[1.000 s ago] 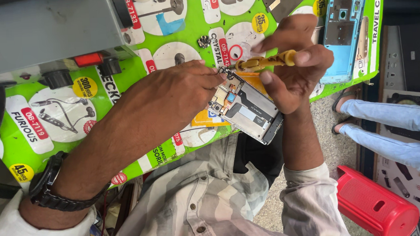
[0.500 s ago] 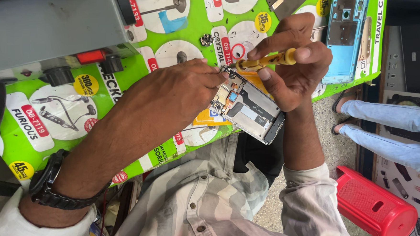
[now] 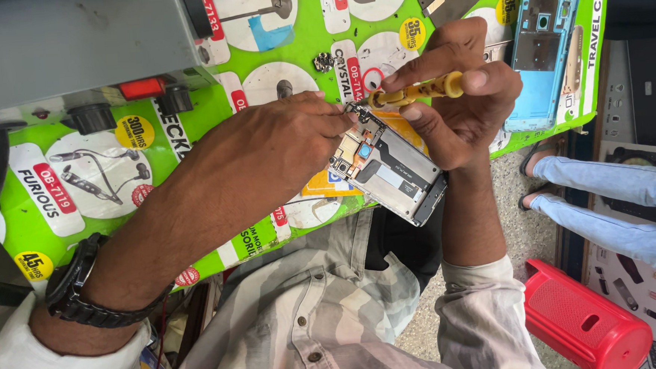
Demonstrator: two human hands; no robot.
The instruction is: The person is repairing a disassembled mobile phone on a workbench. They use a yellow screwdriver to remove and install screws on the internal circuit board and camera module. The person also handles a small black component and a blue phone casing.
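Head view, looking down at a repair bench. The left hand (image 3: 281, 146) rests on the opened phone (image 3: 387, 170), its fingertips (image 3: 337, 116) drawn together on the phone's upper corner, where the exposed circuit board shows just beneath them. The phone lies tilted, its bare back upward, its upper end under the left fingertips and its lower end reaching toward the person's shirt (image 3: 313, 320). The right hand (image 3: 462, 99) holds a small yellow-handled screwdriver (image 3: 413, 92): thumb and fingers are closed around the handle, with the blade end pointing toward the left fingertips and meeting the phone's top edge between the two hands. Whether the tip sits in a screw cannot be told.

Past the right fingers, well apart from them, lies a light-blue phone frame (image 3: 542, 53) on the green printed mat (image 3: 152, 111). Beyond the left knuckles stands a grey bench unit (image 3: 74, 48) with a red switch and dark knobs. A black wristwatch (image 3: 83, 291) circles the left wrist. Below the right forearm, on the floor, stands a red speaker (image 3: 586, 324); beside it are another person's legs in pale jeans (image 3: 612, 184).
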